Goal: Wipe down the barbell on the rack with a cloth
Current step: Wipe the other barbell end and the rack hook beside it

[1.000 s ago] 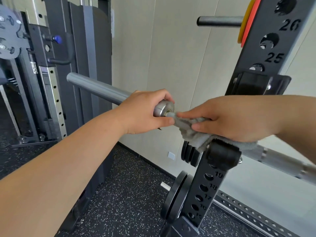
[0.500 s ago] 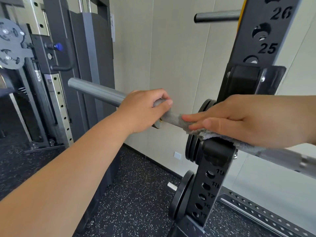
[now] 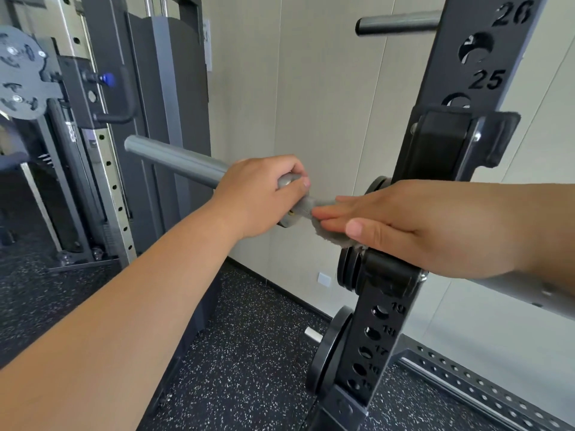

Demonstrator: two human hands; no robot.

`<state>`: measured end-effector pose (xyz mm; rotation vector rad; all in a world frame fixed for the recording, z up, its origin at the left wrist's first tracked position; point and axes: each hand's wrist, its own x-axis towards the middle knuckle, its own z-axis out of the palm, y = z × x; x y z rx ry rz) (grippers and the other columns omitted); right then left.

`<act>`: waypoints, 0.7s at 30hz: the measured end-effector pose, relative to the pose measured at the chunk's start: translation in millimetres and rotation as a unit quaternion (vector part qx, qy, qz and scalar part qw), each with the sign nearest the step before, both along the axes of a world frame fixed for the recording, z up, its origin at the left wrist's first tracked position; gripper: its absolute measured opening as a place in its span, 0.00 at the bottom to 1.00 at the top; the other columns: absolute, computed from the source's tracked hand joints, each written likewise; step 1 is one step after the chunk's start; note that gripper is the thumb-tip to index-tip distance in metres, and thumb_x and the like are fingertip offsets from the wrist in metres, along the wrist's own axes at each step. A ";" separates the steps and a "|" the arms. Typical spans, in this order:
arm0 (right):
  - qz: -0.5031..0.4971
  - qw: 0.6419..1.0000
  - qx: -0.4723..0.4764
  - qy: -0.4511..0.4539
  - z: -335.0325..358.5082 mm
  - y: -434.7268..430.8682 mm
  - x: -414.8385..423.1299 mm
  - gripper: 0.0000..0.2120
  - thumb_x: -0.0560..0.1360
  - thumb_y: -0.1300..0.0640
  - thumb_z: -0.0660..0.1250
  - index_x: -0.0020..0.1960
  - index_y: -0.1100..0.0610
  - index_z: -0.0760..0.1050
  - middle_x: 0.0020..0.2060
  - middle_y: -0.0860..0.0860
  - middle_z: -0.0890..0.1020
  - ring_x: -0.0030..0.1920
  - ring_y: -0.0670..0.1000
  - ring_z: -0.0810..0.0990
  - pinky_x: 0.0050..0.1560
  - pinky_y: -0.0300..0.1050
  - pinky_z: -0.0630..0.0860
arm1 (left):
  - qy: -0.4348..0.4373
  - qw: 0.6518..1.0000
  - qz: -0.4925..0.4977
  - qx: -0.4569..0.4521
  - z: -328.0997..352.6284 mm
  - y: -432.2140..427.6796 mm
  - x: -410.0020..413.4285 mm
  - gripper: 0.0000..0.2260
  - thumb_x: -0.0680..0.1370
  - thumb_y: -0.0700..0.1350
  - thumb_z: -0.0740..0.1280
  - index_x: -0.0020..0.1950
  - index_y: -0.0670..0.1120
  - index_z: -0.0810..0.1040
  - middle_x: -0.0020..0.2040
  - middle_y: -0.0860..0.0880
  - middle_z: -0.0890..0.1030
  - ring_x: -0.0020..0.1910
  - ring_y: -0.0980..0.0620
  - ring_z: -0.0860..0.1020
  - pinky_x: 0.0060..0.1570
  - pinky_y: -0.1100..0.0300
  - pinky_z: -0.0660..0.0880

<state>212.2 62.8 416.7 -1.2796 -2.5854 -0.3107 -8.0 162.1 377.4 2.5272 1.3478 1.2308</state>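
Gripping the barbell (image 3: 180, 160) where its thick sleeve meets the thinner shaft, the left hand (image 3: 258, 197) has its fingers curled round the metal. Just beside it, the right hand (image 3: 413, 225) lies along the shaft with fingers nearly straight and close together, pressing a grey cloth (image 3: 331, 241) onto the bar; a fold of cloth hangs below the thumb. The bar rests in a black hook (image 3: 389, 272) on the numbered rack upright (image 3: 485, 82), its sleeve pointing left. Black weight plates (image 3: 326, 356) sit low on the rack above a speckled floor (image 3: 249, 353).
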 end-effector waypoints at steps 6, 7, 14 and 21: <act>-0.034 0.997 0.015 -0.067 10.9 -9.1 5.6 0.22 0.82 0.37 0.49 0.58 0.43 0.79 0.38 0.48 0.84 0.39 0.54 0.81 0.44 0.52 0.79 | -0.010 1.000 0.000 0.010 -2.1 -1.1 -0.7 0.09 0.80 0.57 0.62 0.49 0.56 0.79 0.40 0.56 0.82 0.43 0.55 0.77 0.41 0.59 0.67; -0.033 0.996 -0.011 -0.086 17.0 -13.7 6.9 0.25 0.81 0.34 0.45 0.61 0.42 0.77 0.42 0.49 0.85 0.42 0.54 0.83 0.48 0.53 0.80 | -0.009 1.000 0.001 0.010 -2.5 -0.6 -0.7 0.08 0.80 0.56 0.62 0.49 0.56 0.79 0.40 0.56 0.82 0.42 0.56 0.77 0.40 0.60 0.67; -0.035 0.986 -0.137 -0.091 27.2 -18.8 -11.8 0.32 0.77 0.36 0.41 0.67 0.51 0.72 0.62 0.38 0.79 0.59 0.23 0.68 0.68 0.41 0.68 | -0.016 1.000 0.013 0.008 -2.0 -1.6 1.2 0.08 0.78 0.58 0.63 0.48 0.57 0.79 0.40 0.57 0.83 0.42 0.57 0.78 0.39 0.61 0.71; -0.043 0.990 -0.071 -0.110 27.4 -17.3 5.6 0.42 0.75 0.28 0.34 0.65 0.52 0.74 0.58 0.50 0.84 0.65 0.42 0.78 0.63 0.49 0.76 | -0.016 0.999 0.023 0.020 -3.8 -3.3 0.6 0.08 0.78 0.58 0.63 0.49 0.57 0.79 0.41 0.57 0.82 0.45 0.56 0.76 0.43 0.70 0.68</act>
